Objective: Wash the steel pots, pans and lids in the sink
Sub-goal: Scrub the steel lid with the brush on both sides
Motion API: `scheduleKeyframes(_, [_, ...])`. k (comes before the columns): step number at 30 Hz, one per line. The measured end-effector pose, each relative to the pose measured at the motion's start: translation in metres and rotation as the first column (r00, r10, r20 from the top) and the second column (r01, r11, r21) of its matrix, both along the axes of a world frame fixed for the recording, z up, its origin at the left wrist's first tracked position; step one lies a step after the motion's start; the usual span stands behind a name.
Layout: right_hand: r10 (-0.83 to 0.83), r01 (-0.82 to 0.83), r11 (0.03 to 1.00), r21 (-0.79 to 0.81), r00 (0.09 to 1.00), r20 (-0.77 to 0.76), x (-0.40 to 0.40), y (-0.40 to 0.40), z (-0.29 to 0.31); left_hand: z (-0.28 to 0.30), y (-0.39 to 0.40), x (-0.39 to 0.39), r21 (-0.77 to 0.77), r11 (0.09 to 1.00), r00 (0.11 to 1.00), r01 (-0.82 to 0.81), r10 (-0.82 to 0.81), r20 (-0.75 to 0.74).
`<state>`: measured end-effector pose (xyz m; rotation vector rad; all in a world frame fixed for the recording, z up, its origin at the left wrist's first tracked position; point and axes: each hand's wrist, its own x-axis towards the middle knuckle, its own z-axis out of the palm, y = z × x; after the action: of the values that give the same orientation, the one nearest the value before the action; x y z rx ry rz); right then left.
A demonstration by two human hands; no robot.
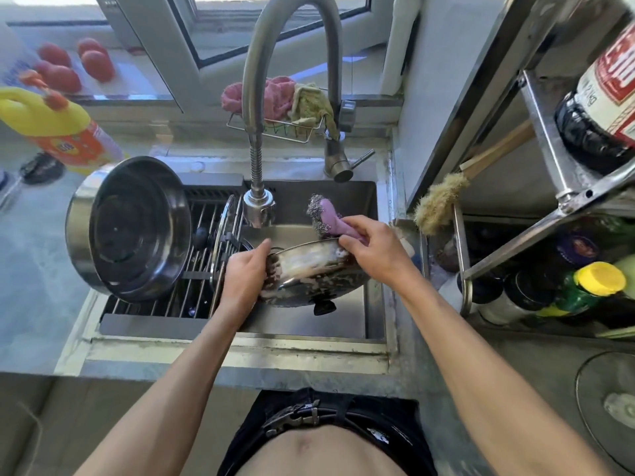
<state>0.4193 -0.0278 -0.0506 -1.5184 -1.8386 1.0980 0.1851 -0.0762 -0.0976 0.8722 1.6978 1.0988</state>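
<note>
The left hand (244, 276) grips the left rim of a soapy steel lid (312, 280), held tilted over the sink (309, 324). The right hand (372, 249) pinches a pink-handled steel scourer (324, 214) at the lid's upper right edge; fingers curled.

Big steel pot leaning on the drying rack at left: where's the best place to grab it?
Judging by its pose, grip the big steel pot by its upper rim, coming from above: it lies tilted on the drying rack, mouth facing right, and no handle shows.
</note>
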Motion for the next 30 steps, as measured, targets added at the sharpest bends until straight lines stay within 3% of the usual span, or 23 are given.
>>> scheduleKeyframes(3, [-0.022, 0.022, 0.999, 0.043, 1.0, 0.012, -0.016, -0.003, -0.007, 0.014, 0.01, 0.021, 0.009, 0.989, 0.951, 0.149, -0.141, -0.275])
scheduleKeyframes(6, [-0.101, 0.104, 0.984, 0.143, 0.995, -0.026, -0.026, -0.003, -0.005, 0.013, 0.016, 0.03, 0.054, 0.998, 0.922, 0.041, -0.017, -0.388])
scheduleKeyframes(9, [-0.2, 0.194, 0.934, 0.299, 0.98, -0.009, -0.019, -0.007, 0.009, 0.006, 0.013, 0.025, 0.052, 0.996, 0.93, -0.078, 0.092, -0.355])
scheduleKeyframes(12, [-0.071, -0.007, 0.95, 0.311, 0.968, 0.239, -0.026, -0.03, 0.024, 0.015, 0.006, 0.035, 0.082, 0.981, 0.915, -0.176, 0.194, -0.354])
scheduleKeyframes(15, [0.044, -0.197, 0.936, 0.292, 0.888, 0.458, -0.045, -0.056, 0.028, 0.018, 0.003, 0.046, 0.07, 0.963, 0.888, -0.259, 0.266, -0.375])
scheduleKeyframes(20, [-0.166, 0.078, 0.97, 0.23, 0.905, 0.393, -0.009, -0.025, 0.024, 0.005, -0.012, 0.031, 0.144, 0.924, 0.899, -0.355, 0.379, -0.218])
scheduleKeyframes(22, [-0.165, 0.064, 0.964, 0.259, 0.906, 0.39, -0.012, -0.029, 0.025, 0.007, -0.012, 0.03, 0.178, 0.932, 0.897, -0.316, 0.355, -0.264])
scheduleKeyframes(25, [-0.015, -0.097, 0.955, 0.281, 0.928, 0.371, -0.028, -0.045, 0.032, 0.005, -0.009, 0.027, 0.165, 0.948, 0.914, -0.271, 0.308, -0.265])
scheduleKeyframes(30, [-0.137, 0.098, 0.987, 0.129, 0.93, 0.341, 0.007, -0.014, 0.016, 0.009, -0.011, 0.02, 0.198, 0.957, 0.963, -0.211, 0.239, -0.126])
